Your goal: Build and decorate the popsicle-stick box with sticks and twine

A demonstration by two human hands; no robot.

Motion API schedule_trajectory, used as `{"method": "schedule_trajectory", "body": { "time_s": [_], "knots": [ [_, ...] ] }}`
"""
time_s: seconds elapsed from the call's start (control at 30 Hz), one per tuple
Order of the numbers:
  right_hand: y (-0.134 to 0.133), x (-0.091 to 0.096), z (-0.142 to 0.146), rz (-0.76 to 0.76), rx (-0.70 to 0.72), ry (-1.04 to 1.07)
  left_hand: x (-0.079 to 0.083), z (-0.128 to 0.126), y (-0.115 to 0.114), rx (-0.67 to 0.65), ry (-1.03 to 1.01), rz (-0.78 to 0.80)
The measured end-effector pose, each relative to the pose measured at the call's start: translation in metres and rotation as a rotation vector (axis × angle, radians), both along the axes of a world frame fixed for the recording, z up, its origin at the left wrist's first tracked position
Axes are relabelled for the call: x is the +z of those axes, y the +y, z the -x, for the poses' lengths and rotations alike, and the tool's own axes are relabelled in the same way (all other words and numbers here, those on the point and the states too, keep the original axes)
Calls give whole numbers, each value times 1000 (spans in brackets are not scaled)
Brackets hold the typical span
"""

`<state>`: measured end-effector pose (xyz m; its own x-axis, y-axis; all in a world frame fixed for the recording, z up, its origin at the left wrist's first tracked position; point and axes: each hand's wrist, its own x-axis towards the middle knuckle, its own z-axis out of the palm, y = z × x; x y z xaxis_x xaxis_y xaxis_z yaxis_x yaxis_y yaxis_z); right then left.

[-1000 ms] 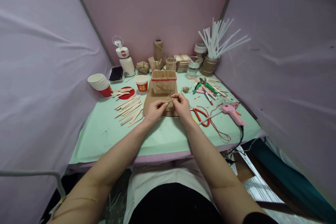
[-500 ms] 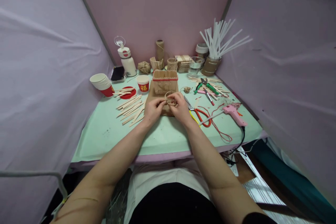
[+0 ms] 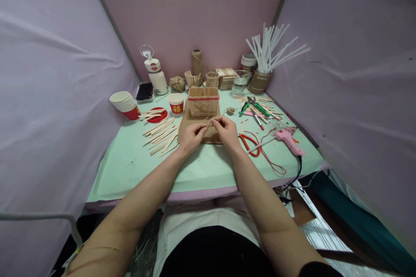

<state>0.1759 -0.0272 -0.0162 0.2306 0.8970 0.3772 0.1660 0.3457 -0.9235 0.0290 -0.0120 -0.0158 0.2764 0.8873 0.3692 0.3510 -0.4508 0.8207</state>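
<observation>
Brown twine (image 3: 209,122) is pinched between the fingertips of my left hand (image 3: 192,136) and my right hand (image 3: 227,131), which are close together. Both hands are over a brown cardboard base (image 3: 212,137). Just beyond them on that board stands a small brown box-shaped basket (image 3: 203,103) with red trim around its rim. A little clump of twine (image 3: 230,111) lies right of the basket. Red-handled scissors (image 3: 249,144) rest beside my right wrist, their blades hidden behind my right hand.
Loose wooden sticks (image 3: 162,136) lie at left, near stacked paper cups (image 3: 125,104) and a single red cup (image 3: 176,104). To the right are green-handled pliers (image 3: 254,106) and a pink glue gun (image 3: 290,140) with its cord over the edge. A water bowl (image 3: 240,82) stands behind.
The twine loop seen between my fingers has narrowed to a small strand. My right hand has shifted slightly right and now covers the scissor blades.
</observation>
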Motion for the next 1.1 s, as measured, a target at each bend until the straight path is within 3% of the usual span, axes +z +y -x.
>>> {"method": "schedule_trajectory", "body": {
  "time_s": [0.23, 0.47, 0.67, 0.87, 1.1],
  "knots": [
    [0, 1, 1, 101, 10, 116, 2, -1, 0, -41, -10, 74],
    [-6, 7, 4, 92, 50, 232, -5, 2, 8, -21, -55, 55],
    [0, -1, 4, 37, 124, 19, -4, 3, 9, -63, -66, 28],
    [0, -2, 3, -52, -19, -227, -3, 3, 9, -55, -20, 63],
    [5, -10, -5, 19, -299, -170, -2, 1, 3, -121, 36, 97]
  ]
}}
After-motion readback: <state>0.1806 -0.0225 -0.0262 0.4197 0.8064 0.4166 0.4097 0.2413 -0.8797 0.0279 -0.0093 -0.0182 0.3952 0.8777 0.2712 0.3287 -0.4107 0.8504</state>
